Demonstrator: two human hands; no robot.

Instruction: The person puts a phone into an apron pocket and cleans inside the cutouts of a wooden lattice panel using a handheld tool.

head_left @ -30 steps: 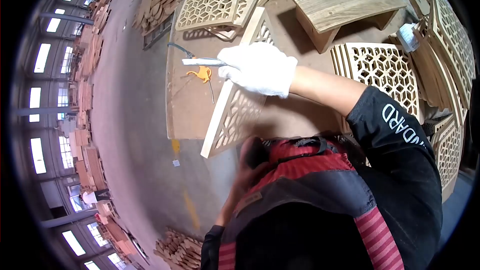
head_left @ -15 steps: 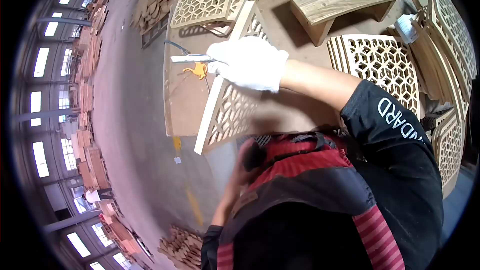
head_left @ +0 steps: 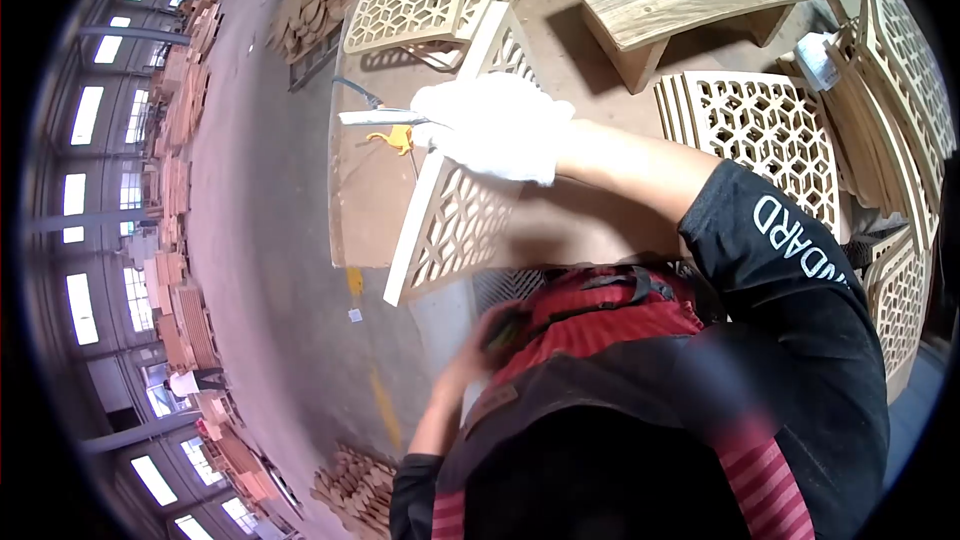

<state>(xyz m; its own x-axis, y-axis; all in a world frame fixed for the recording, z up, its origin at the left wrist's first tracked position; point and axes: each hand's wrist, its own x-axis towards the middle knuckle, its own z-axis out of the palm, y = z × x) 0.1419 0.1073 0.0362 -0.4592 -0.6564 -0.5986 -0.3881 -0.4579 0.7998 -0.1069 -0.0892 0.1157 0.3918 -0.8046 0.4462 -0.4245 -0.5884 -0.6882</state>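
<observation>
Right hand (head_left: 492, 127) leftward, sleeve (head_left: 790, 242) "NDARD"

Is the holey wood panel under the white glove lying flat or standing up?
The lattice panel stands on edge: its narrow side faces up.

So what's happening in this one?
The person's white-gloved right hand, in front of a lattice panel, holds a thin, pale strip; whether hand and panel touch is unclear. The panel's near end juts past the table. The blurred left hand is by the apron, its grip unclear.
</observation>
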